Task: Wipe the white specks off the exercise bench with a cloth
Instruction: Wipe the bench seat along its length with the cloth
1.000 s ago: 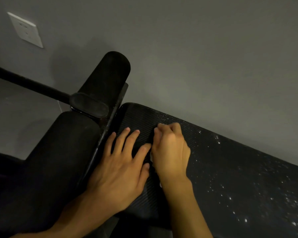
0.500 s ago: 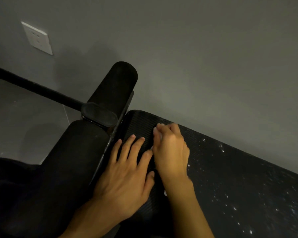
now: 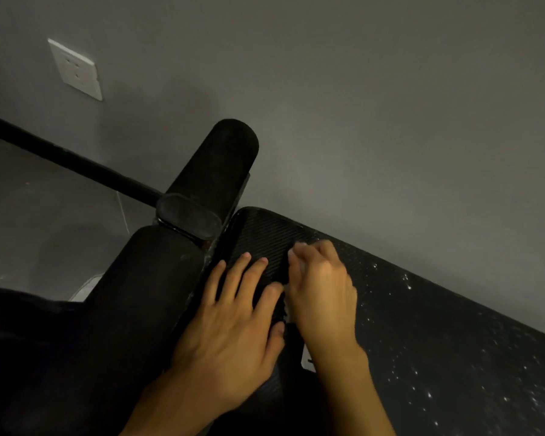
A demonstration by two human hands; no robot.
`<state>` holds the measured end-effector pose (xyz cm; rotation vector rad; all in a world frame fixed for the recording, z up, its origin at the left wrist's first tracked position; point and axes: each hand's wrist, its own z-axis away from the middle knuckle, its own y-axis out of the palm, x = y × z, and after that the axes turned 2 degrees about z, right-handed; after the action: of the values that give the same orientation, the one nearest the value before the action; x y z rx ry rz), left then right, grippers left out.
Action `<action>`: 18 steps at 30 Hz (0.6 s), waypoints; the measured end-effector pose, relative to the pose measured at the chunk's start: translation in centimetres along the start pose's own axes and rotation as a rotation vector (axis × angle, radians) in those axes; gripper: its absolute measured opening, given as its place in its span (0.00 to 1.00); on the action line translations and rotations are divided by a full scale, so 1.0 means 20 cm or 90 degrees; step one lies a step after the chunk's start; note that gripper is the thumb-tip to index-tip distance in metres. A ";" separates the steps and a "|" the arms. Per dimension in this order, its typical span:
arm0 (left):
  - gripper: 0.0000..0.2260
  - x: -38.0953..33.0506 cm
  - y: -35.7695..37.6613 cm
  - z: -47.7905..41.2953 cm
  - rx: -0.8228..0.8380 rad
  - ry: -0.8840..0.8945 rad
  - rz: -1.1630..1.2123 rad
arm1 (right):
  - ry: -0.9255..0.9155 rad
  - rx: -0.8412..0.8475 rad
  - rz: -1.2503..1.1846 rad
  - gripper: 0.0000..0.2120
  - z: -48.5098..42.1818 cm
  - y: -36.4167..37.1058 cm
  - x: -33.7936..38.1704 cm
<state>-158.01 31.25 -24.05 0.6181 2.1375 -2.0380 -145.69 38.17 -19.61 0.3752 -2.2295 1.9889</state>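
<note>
The black exercise bench pad [image 3: 422,316] has a woven texture and runs from the centre to the lower right. White specks [image 3: 422,385] are scattered over its right part, while the left end looks mostly free of them. My left hand [image 3: 233,325] lies flat on the left end, fingers spread, holding nothing. My right hand [image 3: 323,297] is beside it, curled and pressed down on a white cloth [image 3: 306,357]. Only small white edges of the cloth show at the fingertips and below the wrist.
Two black foam rollers [image 3: 221,165] [image 3: 145,278] with an oval end cap [image 3: 189,218] sit just left of the pad. The grey wall runs close behind the bench, with a white socket [image 3: 76,69] and a black skirting strip [image 3: 76,162].
The view has shifted, so everything sits lower and further right in frame. Both hands stay on the pad's left end; my right hand has edged slightly right.
</note>
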 end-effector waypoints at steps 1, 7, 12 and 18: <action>0.21 0.00 0.00 0.00 0.000 -0.001 -0.002 | 0.002 -0.001 -0.004 0.13 0.03 -0.02 -0.02; 0.21 -0.01 0.00 0.00 0.009 -0.004 -0.010 | 0.091 -0.031 0.040 0.15 -0.22 0.03 -0.02; 0.21 -0.01 -0.01 0.00 -0.001 -0.003 0.001 | 0.056 0.002 0.019 0.13 0.12 -0.02 0.01; 0.21 0.00 -0.01 0.01 0.004 0.004 -0.003 | 0.083 -0.030 0.064 0.14 -0.12 0.01 -0.06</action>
<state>-158.10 31.10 -23.92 0.6211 2.1386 -2.0495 -144.74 40.74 -19.82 0.1267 -2.2497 1.9435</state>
